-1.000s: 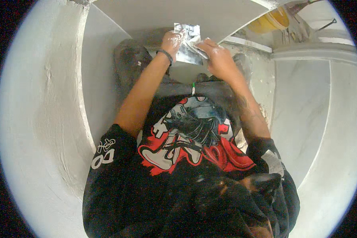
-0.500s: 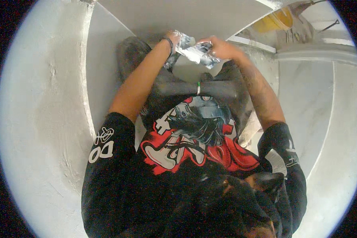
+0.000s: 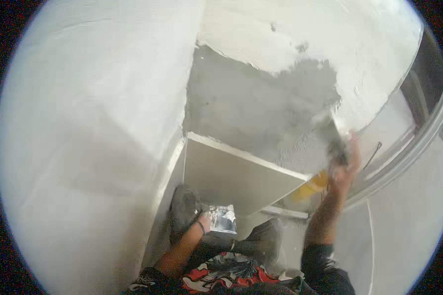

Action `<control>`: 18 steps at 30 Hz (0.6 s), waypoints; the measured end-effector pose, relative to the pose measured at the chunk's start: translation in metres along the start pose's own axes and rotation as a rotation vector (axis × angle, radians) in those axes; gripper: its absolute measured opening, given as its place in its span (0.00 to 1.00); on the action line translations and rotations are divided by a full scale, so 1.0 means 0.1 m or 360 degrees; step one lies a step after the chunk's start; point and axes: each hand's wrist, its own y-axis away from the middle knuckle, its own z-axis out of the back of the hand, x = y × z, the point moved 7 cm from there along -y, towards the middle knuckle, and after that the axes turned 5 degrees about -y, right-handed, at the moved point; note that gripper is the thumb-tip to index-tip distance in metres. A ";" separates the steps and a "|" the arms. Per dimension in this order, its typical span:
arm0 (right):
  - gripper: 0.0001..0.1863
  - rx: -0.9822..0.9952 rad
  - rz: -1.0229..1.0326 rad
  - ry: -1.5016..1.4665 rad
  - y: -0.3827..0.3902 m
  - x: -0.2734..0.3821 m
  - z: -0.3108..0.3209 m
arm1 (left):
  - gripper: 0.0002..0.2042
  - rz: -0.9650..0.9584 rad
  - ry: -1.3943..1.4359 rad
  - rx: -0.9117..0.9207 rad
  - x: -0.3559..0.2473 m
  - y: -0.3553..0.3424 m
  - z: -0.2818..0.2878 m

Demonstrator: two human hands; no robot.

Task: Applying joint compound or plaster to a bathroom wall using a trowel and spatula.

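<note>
My left hand (image 3: 205, 221) grips a shiny rectangular metal plate (image 3: 223, 219) smeared with whitish material, low beside my dark-trousered knee. Up at the right, my right hand (image 3: 345, 164) is closed on a blurred flat trowel (image 3: 337, 137), its blade at the grey unfinished patch (image 3: 261, 108) of the surface before me, by the edge of rough white plaster (image 3: 369, 59). Whether the blade touches the surface is hard to tell.
A white wall (image 3: 83, 123) runs along my left. Below the patch is a smooth grey panel (image 3: 236, 172) with a pale edge. A yellow bucket (image 3: 312, 187) shows behind my right forearm, and a curved ledge (image 3: 423, 142) runs along the right.
The view has tilted up to the plastered surface. My right hand has left the plate and risen up and right with the trowel, while my left hand still holds the plate low.
</note>
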 end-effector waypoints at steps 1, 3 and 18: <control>0.21 -0.0024 0.0984 0.0635 -0.29 0.66 -0.15 | 0.21 0.0182 0.0115 0.0090 0.01 0.10 0.08; 0.21 0.0308 0.1134 0.0988 -0.90 1.46 -0.90 | 0.22 0.0200 0.0514 -0.0274 0.82 0.54 -0.92; 0.11 0.1029 0.2575 0.1736 -1.99 1.30 -2.37 | 0.20 0.0599 0.1061 -0.0356 1.20 -0.13 -1.79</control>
